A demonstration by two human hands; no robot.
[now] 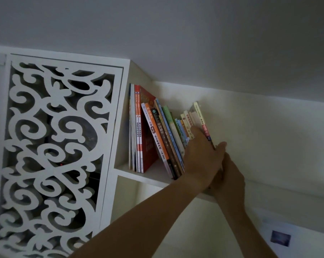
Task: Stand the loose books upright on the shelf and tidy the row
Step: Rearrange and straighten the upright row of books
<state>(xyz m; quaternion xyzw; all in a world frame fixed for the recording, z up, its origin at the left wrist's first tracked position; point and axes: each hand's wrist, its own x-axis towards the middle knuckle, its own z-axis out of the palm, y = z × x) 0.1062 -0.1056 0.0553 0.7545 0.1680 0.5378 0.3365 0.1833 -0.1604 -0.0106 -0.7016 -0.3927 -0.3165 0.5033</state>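
A white shelf [153, 176] high on the wall holds a row of books. At its left end, thin red-and-white books [138, 127] stand upright. The others, among them an orange-spined book [154, 133] and a green one [168, 116], lean to the left. My left hand [202, 157] grips the small books at the row's right end: fingers lie across their spines and the thumb is round the cream-spined end book [201, 118]. My right hand [229, 178] is just below, at the foot of those books. Its fingers are hidden behind my left hand.
A white carved scrollwork panel [55, 146] closes the shelf unit on the left. A lower compartment [157, 205] opens under the shelf. The plain wall runs right of the books, with a small dark picture [280, 238] low on it. The ceiling is close above.
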